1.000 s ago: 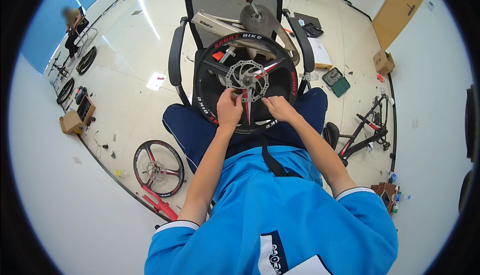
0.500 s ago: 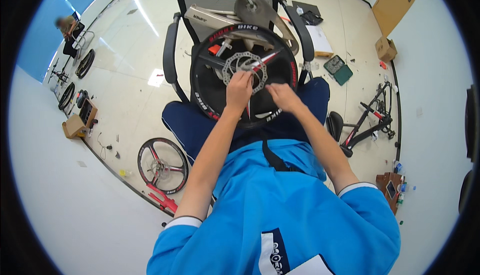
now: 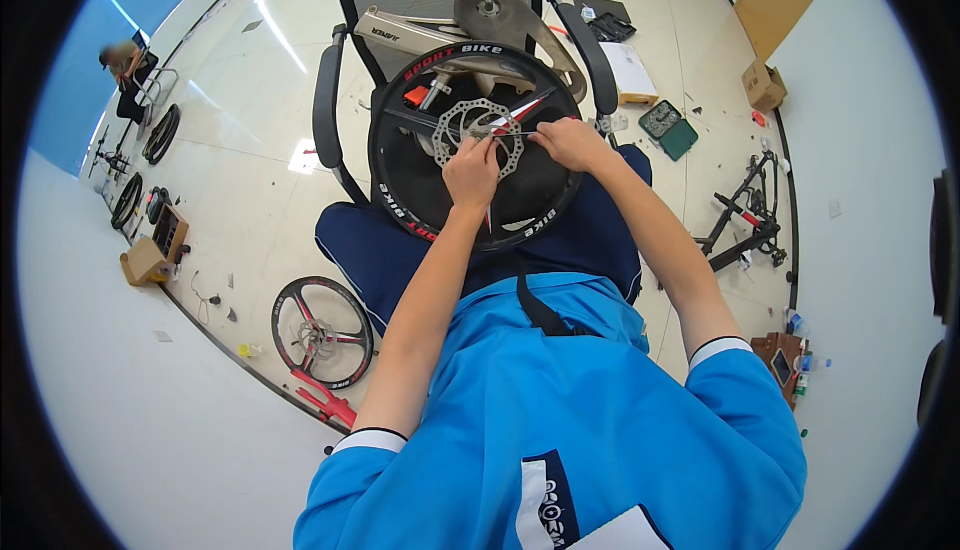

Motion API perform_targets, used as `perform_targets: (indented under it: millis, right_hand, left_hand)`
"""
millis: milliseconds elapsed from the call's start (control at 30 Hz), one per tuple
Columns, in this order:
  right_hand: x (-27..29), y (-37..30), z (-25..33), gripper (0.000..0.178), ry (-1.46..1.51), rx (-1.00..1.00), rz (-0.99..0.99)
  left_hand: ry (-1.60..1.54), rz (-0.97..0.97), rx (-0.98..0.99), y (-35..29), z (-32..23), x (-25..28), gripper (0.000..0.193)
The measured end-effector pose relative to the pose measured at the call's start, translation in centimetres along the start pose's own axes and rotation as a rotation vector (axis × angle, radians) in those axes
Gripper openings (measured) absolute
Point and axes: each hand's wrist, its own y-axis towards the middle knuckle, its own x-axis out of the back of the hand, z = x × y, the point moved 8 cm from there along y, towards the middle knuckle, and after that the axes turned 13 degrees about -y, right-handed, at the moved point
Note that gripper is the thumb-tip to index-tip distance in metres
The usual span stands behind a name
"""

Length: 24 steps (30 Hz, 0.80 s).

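Observation:
A black bicycle wheel (image 3: 384, 182) with a spoked body lies on the chair seat between my knees, its silver disc brake rotor (image 3: 449, 122) facing up. My left hand (image 3: 470, 174) is closed over the rotor's middle, with thumb and fingertips pinched at the near end of a thin rod that looks like a hex key (image 3: 514, 134). From there the rod runs right across the rotor. My right hand (image 3: 568, 144) pinches its other end, fingers curled. The tip of the key and whatever it meets at the hub are hidden by my left fingers.
Behind the wheel, a silver bike frame (image 3: 405, 32) rests on the chair, between its armrests (image 3: 327, 100). Another wheel (image 3: 277, 325) and a red fork (image 3: 325, 402) lie at left on the floor. At right are a green tool case (image 3: 680, 140) and a black frame (image 3: 745, 242).
My right hand has moved up and is pinching the end of the hex key, which now shows between my hands. My left hand stays at the rotor's middle. The whole view has shifted slightly.

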Motion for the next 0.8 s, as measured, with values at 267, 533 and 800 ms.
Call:
perform_targets:
  millis: [267,533,800]
  right_hand:
    - [1.4,1.1,0.0,0.032,-0.113,0.168,-0.137]
    - [0.3,0.7,0.0,0.031,-0.116,0.166,-0.099]
    - [1.7,3.8,0.3,0.027,-0.168,0.215,0.005]
  left_hand:
    - [-0.075,-0.084,0.037,-0.9,0.7,0.0,0.014]
    - [-0.124,-0.092,0.057,-0.9,0.6,0.4,0.013]
    - [-0.142,-0.103,0.042,-0.7,0.8,0.5,0.011]
